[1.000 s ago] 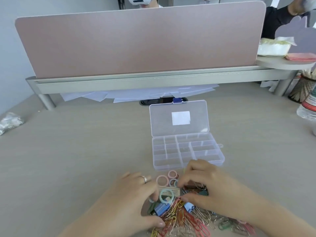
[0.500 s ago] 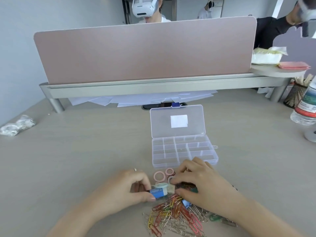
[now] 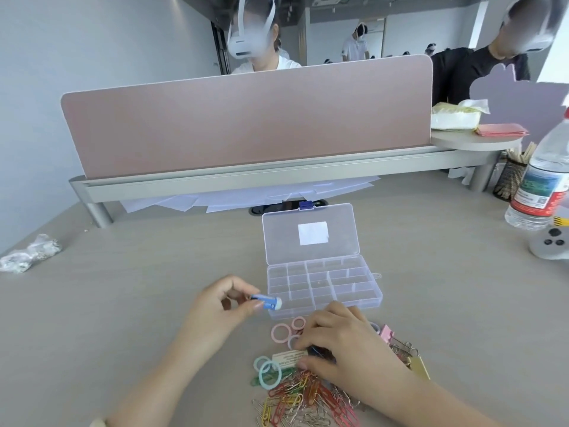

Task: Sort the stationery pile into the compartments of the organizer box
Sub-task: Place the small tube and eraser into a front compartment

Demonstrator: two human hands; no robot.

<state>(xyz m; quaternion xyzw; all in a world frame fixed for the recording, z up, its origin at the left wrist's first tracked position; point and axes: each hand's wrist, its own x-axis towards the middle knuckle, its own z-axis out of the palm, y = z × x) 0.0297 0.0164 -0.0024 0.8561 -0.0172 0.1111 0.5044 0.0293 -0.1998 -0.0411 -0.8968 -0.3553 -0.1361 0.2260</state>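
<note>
While the left hand point(image 3: 221, 306) pinches a small blue eraser point(image 3: 267, 302) at the organizer box's point(image 3: 323, 288) near-left corner, the right hand point(image 3: 341, 343) rests curled on the stationery pile point(image 3: 295, 392) just before the box, grip unclear. Best lower the eraser squarely into one empty compartment before releasing.

the left hand point(image 3: 220, 306) is raised a little off the table, forearm running in from the lower left, fingers curled, its grip a pinch of thumb and forefinger closed on a small blue and white eraser-like block point(image 3: 267, 302). the right hand point(image 3: 340, 346) lies palm down and low, forearm entering from the lower right, fingers bent with tips pressed down; whether its grip holds anything cannot be told.
</note>
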